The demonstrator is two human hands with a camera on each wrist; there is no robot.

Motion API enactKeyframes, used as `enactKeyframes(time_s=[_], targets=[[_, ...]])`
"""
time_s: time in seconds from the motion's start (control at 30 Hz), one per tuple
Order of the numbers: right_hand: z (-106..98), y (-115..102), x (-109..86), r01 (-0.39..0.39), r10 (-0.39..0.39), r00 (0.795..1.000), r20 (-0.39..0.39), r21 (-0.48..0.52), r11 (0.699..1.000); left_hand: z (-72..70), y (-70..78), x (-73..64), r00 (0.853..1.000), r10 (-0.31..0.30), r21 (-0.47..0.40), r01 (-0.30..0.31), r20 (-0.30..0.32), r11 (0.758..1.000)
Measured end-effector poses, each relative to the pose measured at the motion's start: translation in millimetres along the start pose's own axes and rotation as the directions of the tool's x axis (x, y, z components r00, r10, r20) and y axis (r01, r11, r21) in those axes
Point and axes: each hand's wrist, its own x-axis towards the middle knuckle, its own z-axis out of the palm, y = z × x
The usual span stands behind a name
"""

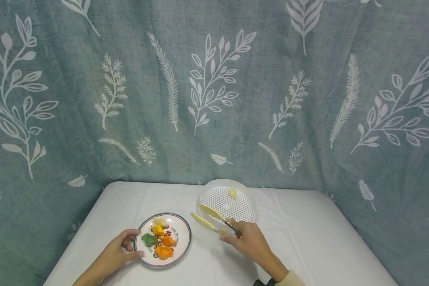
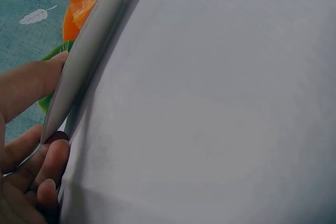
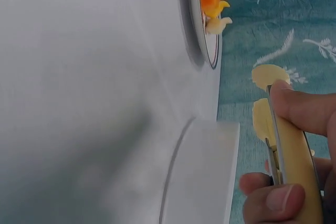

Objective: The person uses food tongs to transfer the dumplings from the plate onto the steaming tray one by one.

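My left hand (image 1: pixel 116 254) grips the left rim of a round plate (image 1: pixel 180 254), thumb on the rim and fingers beneath its edge, as the left wrist view shows. Several dumpling-shaped pieces lie on the plate: a green one (image 1: pixel 149 239), a yellow one (image 1: pixel 157 230), a whitish one (image 1: pixel 160 221) and orange ones (image 1: pixel 163 252). In my right hand (image 1: pixel 252 242) is a pair of tongs (image 1: pixel 214 216) with pale yellow tips, spread apart with nothing between them. The tongs reach over the near left side of a white perforated steamer tray (image 1: pixel 214 198). A pale dumpling-shaped piece (image 1: pixel 232 193) sits in the tray.
A white cloth (image 1: pixel 307 238) covers the table. Behind it and along both sides hangs a blue-green curtain (image 1: pixel 214 151) with a white leaf print. The tray stands near the table's back edge, to the right of the plate.
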Motion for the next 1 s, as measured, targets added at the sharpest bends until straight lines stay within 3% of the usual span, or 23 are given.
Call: enactKeyframes(time_s=[0.3,0.57,1.0], targets=[[12,-9,-9.6,0.057,-0.061,0.997,0.051,0.069,0.996,0.8,2.6,-1.5,1.0,-0.015,0.02,0.015,-0.001,1.0],[18,-16,-16.3,0.056,-0.07,0.993,0.098,0.135,0.989,0.3,4.2,-2.4,1.0,-0.024,0.012,0.024,-0.002,1.0],[25,-27,-19.4,0.056,-0.072,0.984,0.165,0.1,0.993,0.3,3.6,0.0,1.0,-0.015,0.009,0.015,0.001,1.0]])
